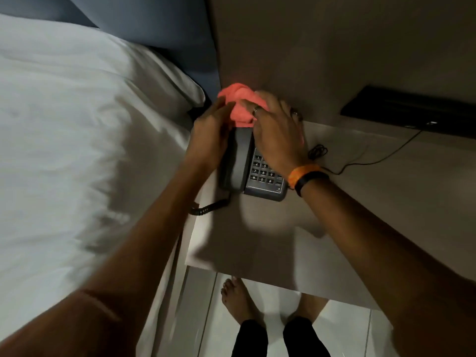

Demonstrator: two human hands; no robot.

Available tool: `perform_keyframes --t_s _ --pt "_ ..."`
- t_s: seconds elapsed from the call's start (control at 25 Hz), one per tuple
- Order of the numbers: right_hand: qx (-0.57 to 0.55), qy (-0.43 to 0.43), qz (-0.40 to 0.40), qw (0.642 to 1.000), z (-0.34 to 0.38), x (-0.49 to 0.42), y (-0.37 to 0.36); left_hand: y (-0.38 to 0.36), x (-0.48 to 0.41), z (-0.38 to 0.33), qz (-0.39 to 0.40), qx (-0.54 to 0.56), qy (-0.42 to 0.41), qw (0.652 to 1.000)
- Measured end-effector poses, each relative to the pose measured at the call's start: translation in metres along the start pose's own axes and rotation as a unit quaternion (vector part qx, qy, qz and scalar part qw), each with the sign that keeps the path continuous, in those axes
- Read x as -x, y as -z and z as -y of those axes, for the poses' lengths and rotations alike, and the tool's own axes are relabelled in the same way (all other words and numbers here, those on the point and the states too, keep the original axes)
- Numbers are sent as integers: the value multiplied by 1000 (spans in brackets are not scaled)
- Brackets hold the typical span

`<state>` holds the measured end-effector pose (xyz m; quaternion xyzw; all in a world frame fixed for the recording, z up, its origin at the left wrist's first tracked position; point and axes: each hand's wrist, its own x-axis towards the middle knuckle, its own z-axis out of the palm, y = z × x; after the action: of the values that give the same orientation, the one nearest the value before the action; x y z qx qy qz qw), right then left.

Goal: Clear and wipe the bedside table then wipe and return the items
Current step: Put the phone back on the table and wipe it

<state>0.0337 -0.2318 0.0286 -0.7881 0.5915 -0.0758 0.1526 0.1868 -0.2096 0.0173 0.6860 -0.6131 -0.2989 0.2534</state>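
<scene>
- Left hand fingers curl around the bunched coral-pink cloth at the dark grey corded telephone.
- Right hand fingers spread flat, pressing cloth and telephone.
- Telephone sits on the beige table, beside the white bed.

Dark grey telephone sits on the beige bedside table, bunched pink cloth at its far end
</scene>
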Motion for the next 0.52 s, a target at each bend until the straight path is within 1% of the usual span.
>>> perform_keyframes --t_s 0.08,0.12,0.16,0.2,0.24,0.28,0.32,0.36,0.4,0.44,0.48,0.52 --pt "-14 40 -4 999 -6 32 -4 -7 38 14 -10 -39 -44 998" --pt "-28 61 -6 998 -7 60 -5 -9 70 12 -24 -26 -32 999" --pt "-29 90 8 996 -8 90 -6 -18 103 13 -28 17 17 999" --pt "-20 124 44 991 -11 116 -7 -27 140 8 -26 -9 7 1000" --pt "-11 138 103 985 -13 138 -7 -32 171 1 -14 -72 18 997" --pt "-18 138 150 979 -17 152 -2 -28 195 -6 -2 -145 -30 989" --pt "-40 129 188 973 -23 153 5 -25 201 -14 7 -175 -60 983" --pt "-63 115 174 976 -31 143 13 -23 195 -17 17 -129 -68 989" --pt "-88 92 114 985 -38 125 20 -22 176 -18 16 -110 -83 990" --pt "-90 73 38 993 -46 103 22 -22 149 -25 1 -98 -78 992" --pt "-76 54 -21 995 -51 77 22 -24 121 -34 -23 -81 -71 994" --pt "-49 36 -56 997 -54 51 22 -24 92 -43 -42 -84 -64 994"
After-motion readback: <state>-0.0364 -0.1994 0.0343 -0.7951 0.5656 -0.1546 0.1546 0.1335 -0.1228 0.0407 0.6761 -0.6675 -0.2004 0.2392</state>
